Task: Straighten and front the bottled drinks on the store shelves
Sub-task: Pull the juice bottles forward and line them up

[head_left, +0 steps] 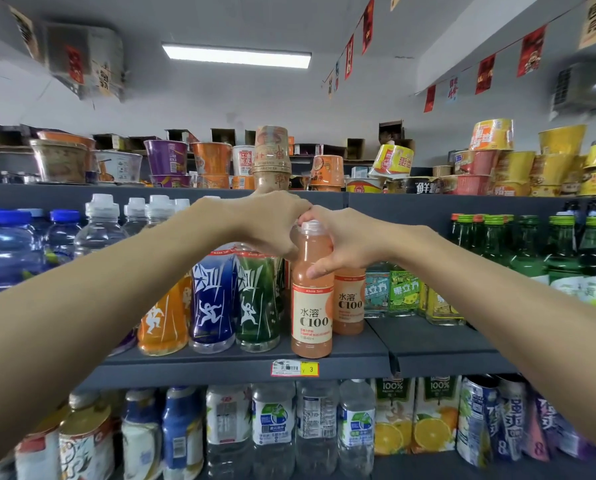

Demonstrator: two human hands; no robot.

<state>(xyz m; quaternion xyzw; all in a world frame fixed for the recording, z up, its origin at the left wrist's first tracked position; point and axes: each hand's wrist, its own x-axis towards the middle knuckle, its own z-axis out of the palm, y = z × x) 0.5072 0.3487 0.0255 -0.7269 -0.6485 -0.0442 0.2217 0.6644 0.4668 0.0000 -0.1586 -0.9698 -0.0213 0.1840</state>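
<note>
A pink C100 bottle [312,306] with a white cap stands upright at the front edge of the middle shelf [241,362], label facing me. My right hand [345,242] grips its neck and shoulder, thumb across the front. My left hand [272,223] reaches in beside the cap, fingers curled behind the bottle's left side; what they hold is hidden. A second C100 bottle [350,306] stands just behind to the right. Green [256,306], blue [211,306] and orange [163,317] sport bottles line up to the left.
Green glass bottles [563,254] and small fruit drink bottles [403,292] stand on the right shelf section. Large water bottles [9,251] fill the left. Instant noodle cups [213,161] crowd the top shelf. Water bottles [317,420] and juice cartons [414,417] sit on the lower shelf.
</note>
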